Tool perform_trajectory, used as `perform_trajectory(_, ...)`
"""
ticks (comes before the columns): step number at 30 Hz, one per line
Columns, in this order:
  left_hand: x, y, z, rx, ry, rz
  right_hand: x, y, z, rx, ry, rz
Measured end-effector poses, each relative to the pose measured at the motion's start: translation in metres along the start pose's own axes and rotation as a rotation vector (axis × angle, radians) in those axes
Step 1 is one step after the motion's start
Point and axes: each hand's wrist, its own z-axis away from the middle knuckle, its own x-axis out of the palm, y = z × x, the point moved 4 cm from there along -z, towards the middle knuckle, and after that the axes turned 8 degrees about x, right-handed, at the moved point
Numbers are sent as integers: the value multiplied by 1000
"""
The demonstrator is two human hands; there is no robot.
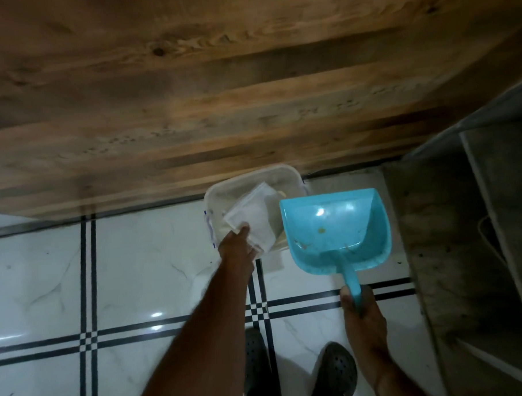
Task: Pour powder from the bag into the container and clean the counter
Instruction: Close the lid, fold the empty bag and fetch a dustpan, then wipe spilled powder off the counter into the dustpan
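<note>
A: The scene is dim overall, with a dull, slightly murky cast. The wooden counter [189, 96] fills the upper frame in muted brown; its grain smears into soft streaks.

B: Below the counter, the white floor tiles [42, 282] are the brightest area. Small glare spots sit on them, suggesting light from overhead.

A: The blue dustpan [336, 230], just below the counter's edge, carries two pale highlights.

B: The left hand [238, 243] and its forearm look softly blurred. The counter's edge and tile lines bow, a wide-angle distortion. Right of the counter, the corner falls into grey shadow.
</note>
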Motion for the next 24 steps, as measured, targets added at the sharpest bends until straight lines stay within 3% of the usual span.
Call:
perform_trajectory(4,-2,-3,10,-17,-95,-115,-7,6,2,17,-10,53)
perform_trajectory(8,-21,13,62,144,-50,-363,-36,-1,27,61,-101,63)
perform_trajectory(13,-33,61,188,386,8,-612,-112,-50,108,124,-163,-95)
perform_trajectory(16,-22,99,290,569,-58,-794,-168,-78,162,78,-195,-181)
perform_trajectory(20,-9,123,390,745,-216,-818,-231,-100,229,7,-244,-270)
perform_trajectory(24,-2,128,449,897,-385,-874,-277,-95,298,-24,-144,-343)
